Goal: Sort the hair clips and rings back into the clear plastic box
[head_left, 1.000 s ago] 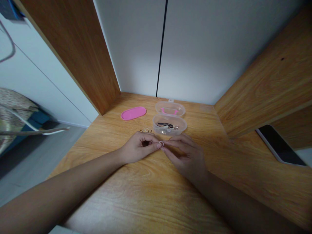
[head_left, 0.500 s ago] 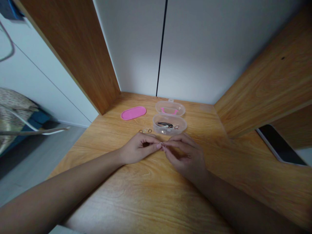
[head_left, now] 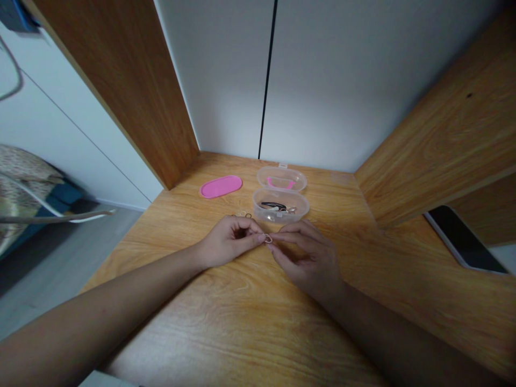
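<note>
Small items [head_left: 278, 207] in clear case [head_left: 262, 215]; ring [head_left: 268, 241] in left hand [head_left: 226, 243]

- Twelve o'clock: a pale, smooth back panel [head_left: 330, 75], split by a dark, slightly slanting seam [head_left: 267, 80].
- Ten: a brown wood-grain upright [head_left: 121, 80].
- Between nine and ten: white panelling [head_left: 52, 94] with a thin joint line.
- Nine: patterned fabric [head_left: 24, 166]; just below, grey floor [head_left: 100, 236].
- Between two and three: a wooden side board [head_left: 435, 118].
- Six: wood-grain tabletop [head_left: 242, 322], softly lit toward seven.
</note>
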Available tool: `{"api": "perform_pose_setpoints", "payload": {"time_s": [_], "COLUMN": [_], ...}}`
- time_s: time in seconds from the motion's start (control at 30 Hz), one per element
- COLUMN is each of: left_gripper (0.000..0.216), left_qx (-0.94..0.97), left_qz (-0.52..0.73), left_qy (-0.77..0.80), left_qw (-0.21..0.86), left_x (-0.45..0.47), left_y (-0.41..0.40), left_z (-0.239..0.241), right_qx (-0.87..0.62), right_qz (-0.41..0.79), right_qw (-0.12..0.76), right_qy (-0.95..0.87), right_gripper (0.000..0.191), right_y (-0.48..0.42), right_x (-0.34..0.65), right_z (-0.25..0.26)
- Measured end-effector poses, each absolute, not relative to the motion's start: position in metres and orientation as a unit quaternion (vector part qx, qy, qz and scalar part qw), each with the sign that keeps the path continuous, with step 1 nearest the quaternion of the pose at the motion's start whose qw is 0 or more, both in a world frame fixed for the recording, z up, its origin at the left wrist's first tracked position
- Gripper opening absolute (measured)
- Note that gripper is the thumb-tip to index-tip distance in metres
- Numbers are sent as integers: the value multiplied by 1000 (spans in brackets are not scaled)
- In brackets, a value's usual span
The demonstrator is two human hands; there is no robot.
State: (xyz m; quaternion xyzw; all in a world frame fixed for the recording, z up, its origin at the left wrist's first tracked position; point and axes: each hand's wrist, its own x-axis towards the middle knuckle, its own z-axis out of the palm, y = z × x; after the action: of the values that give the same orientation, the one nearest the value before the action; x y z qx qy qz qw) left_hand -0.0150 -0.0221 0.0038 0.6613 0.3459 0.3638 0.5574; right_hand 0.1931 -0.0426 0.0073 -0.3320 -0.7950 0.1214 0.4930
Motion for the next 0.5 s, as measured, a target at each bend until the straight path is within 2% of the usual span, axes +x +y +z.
{"api": "perform_pose_setpoints", "payload": {"time_s": [0.5], "left_gripper": [30], "left_qx": [662], "left_qz": [358], "left_qy": [345], "left_qw": [561], "left_x": [-16], "left_y": [-22], "left_z": [3], "right_qx": [-338], "right_qz": [103], "right_qw": [494], "right_qy": [-794], "right_gripper": [14], "right_y": [-41], "right_x": [193], "right_z": [9]}}
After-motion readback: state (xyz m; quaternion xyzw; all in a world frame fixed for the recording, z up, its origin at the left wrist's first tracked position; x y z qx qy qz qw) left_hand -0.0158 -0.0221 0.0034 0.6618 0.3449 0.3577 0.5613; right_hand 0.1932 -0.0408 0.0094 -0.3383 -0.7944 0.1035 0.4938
